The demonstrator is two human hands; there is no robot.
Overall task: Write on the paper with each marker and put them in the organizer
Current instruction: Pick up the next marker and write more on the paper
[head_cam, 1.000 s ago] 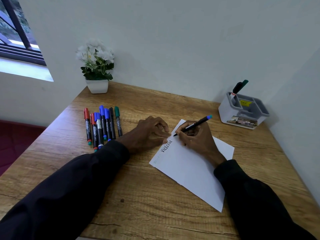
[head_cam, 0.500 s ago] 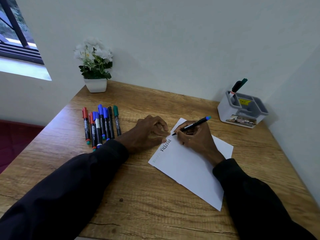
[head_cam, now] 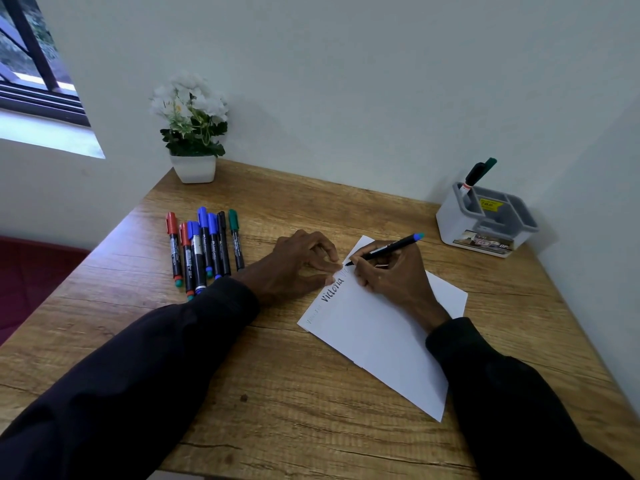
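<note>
Near the desk's (head_cam: 311, 393) middle lies the paper (head_cam: 381, 334), set askew, and the work is on its far-left corner. The right hand (head_cam: 391, 271) pinches a marker (head_cam: 391, 247) with a dark barrel and a blue end. Its fingers are curled round the barrel and the tip is down on the sheet. The left hand (head_cam: 298, 265) rests beside it with loosely bent fingers, gripping nothing, its fingertips on the paper's edge to steady it.

By my reading the task is early. One bold dark word is finished, a very faint one sits nearer the corner, and a pale stroke is just starting under the tip. That suggests this is about the third marker tried, though the faint marks are too dim to be sure.

The organizer (head_cam: 450, 220) stands at the far right, well apart from the paper. A stowed marker (head_cam: 479, 171) leans in its rear-left compartment. The dark top with green behind it could be one marker or two — I cannot tell.

Left to do: finish this word, stow the marker, then work through the loose markers (head_cam: 204, 247) lying together at the left.

Counts:
- seven loose markers, capped two red, three blue, one black, one green
- one marker in hand
- one or two in the organizer
- one sheet of paper
- one organizer — the other compartments look bare
- one potted plant (head_cam: 192, 123) at the far-left corner
</note>
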